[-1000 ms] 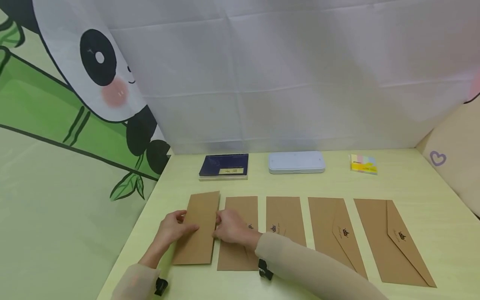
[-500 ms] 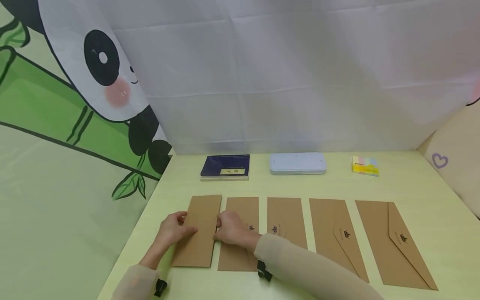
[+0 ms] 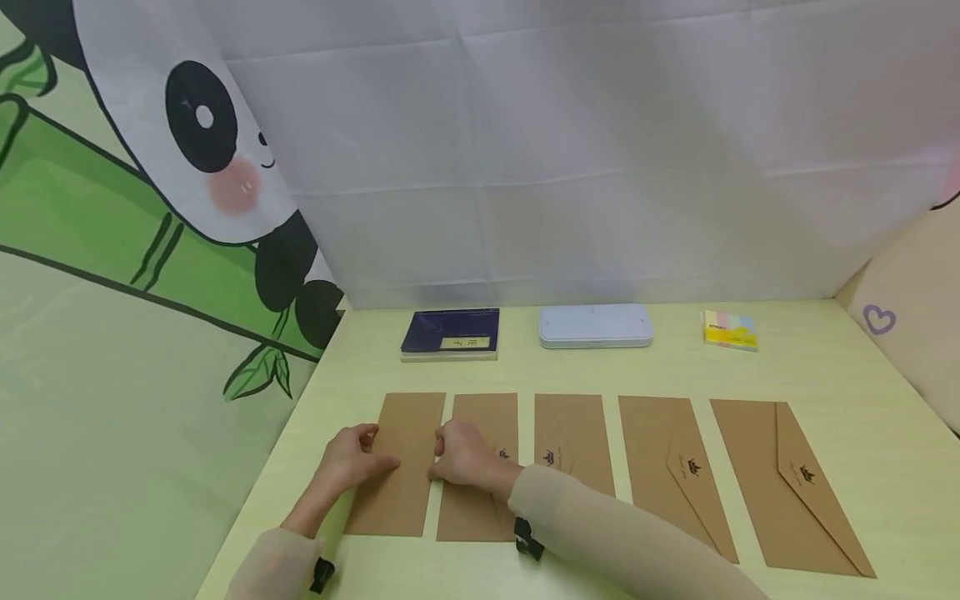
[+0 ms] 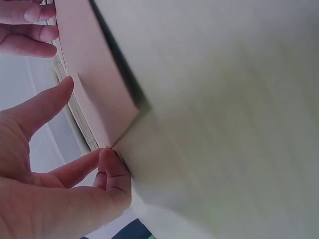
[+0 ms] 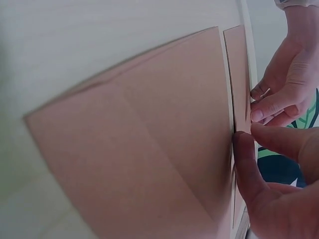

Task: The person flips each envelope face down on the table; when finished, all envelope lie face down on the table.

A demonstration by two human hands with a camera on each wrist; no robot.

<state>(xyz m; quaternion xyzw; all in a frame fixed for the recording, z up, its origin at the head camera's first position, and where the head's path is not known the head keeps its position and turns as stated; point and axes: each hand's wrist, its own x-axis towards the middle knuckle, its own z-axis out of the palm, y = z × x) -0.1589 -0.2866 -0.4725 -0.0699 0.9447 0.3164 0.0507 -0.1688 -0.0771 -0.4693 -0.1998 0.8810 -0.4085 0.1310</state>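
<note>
A plain brown paper envelope [image 3: 397, 508] lies at the left end of a row of brown envelopes, both hands at its long edges. My left hand [image 3: 352, 458] holds its left edge, thumb over the top face and fingers curled at the side. In the left wrist view a dark gap shows under the near end of that envelope [image 4: 94, 74]. On the opposite edge, my right hand [image 3: 465, 454] pinches with thumb and index finger, as the right wrist view shows. The right hand and forearm partly cover the second envelope [image 3: 480, 408], whose flap bears a crown print.
Three more crown-printed envelopes lie to the right: the third [image 3: 566, 417], the fourth [image 3: 652, 433] and the fifth [image 3: 750, 467]. Behind stand a dark blue book [image 3: 450, 329], a pale blue tin case [image 3: 596, 325] and a sticky-note pack [image 3: 730, 331]. Cloth hangs at the table's back.
The far end of the leftmost envelope has come down from a raised tilt to near the tabletop. Both hands have stayed at its edges with little movement.
</note>
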